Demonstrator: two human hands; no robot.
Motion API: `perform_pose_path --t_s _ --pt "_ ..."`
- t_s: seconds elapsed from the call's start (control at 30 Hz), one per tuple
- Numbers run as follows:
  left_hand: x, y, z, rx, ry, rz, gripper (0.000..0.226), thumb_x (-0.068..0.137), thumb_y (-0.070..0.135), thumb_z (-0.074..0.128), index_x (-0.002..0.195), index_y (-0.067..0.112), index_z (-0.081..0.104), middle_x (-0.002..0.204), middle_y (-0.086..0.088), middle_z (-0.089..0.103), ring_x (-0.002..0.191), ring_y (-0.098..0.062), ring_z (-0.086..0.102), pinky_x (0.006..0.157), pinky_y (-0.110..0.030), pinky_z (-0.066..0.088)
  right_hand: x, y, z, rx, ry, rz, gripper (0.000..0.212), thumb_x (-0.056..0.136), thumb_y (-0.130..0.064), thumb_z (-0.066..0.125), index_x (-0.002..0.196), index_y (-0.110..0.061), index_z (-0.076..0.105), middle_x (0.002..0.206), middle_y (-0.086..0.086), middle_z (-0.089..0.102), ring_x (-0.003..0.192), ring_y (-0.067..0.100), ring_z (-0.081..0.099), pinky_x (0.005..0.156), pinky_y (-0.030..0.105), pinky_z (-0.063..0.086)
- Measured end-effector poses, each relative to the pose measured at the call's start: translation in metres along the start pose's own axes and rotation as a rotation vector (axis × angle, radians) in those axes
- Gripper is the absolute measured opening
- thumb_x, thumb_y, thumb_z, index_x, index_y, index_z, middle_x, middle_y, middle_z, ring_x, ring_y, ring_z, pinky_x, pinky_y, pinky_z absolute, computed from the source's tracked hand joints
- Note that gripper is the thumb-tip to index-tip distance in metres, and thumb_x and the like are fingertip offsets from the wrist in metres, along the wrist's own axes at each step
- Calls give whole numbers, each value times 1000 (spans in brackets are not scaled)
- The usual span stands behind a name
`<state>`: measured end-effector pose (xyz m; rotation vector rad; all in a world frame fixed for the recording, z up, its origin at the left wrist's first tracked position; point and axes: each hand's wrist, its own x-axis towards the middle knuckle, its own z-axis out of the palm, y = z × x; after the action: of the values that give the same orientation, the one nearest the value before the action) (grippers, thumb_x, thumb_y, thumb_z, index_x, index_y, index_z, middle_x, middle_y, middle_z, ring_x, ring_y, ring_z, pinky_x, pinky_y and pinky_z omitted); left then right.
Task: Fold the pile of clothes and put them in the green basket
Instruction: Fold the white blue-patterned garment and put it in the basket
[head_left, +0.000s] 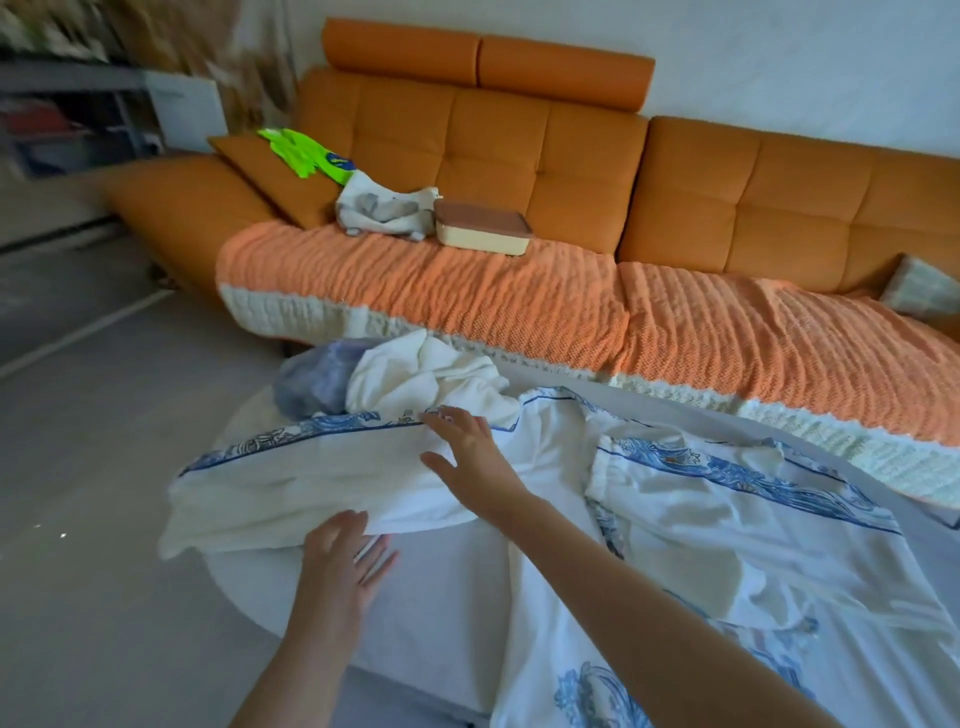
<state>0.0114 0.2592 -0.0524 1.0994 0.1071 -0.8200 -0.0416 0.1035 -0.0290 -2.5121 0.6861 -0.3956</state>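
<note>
One white, blue-printed garment (727, 519) covered one round table (260, 608). Two hands pressed it, fingers spread, gripping nothing: left hand (340, 564) at 7 o'clock, right hand (470, 454) central. Two crumpled clothes, a white one (415, 379) and a grey-blue one (311, 384), lay at 11 o'clock before one orange sofa (519, 145).

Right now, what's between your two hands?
A folded flap of the white, blue-patterned cloth lies between the left hand and right hand, seen in the head view.

In front of me an orange sofa (519, 140) stands against a white wall (779, 52), an orange knitted throw (467, 296) over its seat, above grey floor (78, 493).
</note>
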Motion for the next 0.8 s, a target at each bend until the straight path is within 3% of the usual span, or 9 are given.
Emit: perform_pose_path --t_s 0.07,0.17,0.23,0.33,0.4,0.53,0.63,0.7,0.8 --pt "-1 2 -9 16 26 70 19 96 8 46 115 9 42 98 -14 53 97 -35 57 81 -39 50 7 -22 5 -33 17 -77 50 93 -25 53 141 -22 39 147 5 32 133 25 27 109 36 29" --pt "12 12 -33 32 140 192 29 94 2 49 120 10 41 92 -18 56 78 -19 63 65 -24 56 6 -48 20 -56 -122 -167 47 94 -24 52 140 -23 43 147 1 35 128 23 38 106 35 32" --pt "24 22 -47 -34 209 250 33 93 -3 49 120 13 39 109 -22 54 80 -12 62 69 -18 55 0 -52 36 -173 -225 -203 47 94 -26 51 140 -24 41 150 0 32 133 23 33 110 36 27" --pt "40 44 -59 -193 332 317 45 88 -5 54 116 26 36 131 -16 47 97 -18 57 88 -31 51 -9 -47 53 -316 -301 -214 55 94 -31 50 145 -23 31 155 1 21 140 24 19 115 37 15" --pt "48 58 -65 -300 394 336 59 85 -4 59 126 29 31 136 -10 43 96 -15 56 89 -34 49 -11 -45 57 -282 -299 -198 58 94 -33 50 147 -24 27 156 0 18 142 23 17 115 36 12" --pt "57 74 -65 -134 412 444 96 81 -1 66 148 30 4 141 1 34 116 -12 50 91 -31 48 -6 -58 49 21 -246 -116 54 95 -33 50 145 -24 32 152 1 30 138 20 29 114 36 24" --pt "52 78 -42 64 252 620 100 82 -8 60 148 27 -7 142 6 38 100 11 57 83 -16 50 0 -78 27 352 -121 23 50 95 -36 50 142 -23 38 140 0 47 124 14 48 94 22 39" --pt "46 72 -19 218 91 718 94 85 -8 57 149 26 -2 141 8 43 93 15 58 73 -8 48 6 -88 5 578 -20 124 51 93 -41 51 140 -23 41 131 -2 54 109 13 59 84 21 42" --pt "34 49 17 532 -78 820 68 89 3 56 143 32 27 130 16 53 98 12 57 72 -6 46 14 -84 -26 848 -18 295 60 87 -54 53 136 -22 43 122 -2 57 95 17 65 79 33 52"
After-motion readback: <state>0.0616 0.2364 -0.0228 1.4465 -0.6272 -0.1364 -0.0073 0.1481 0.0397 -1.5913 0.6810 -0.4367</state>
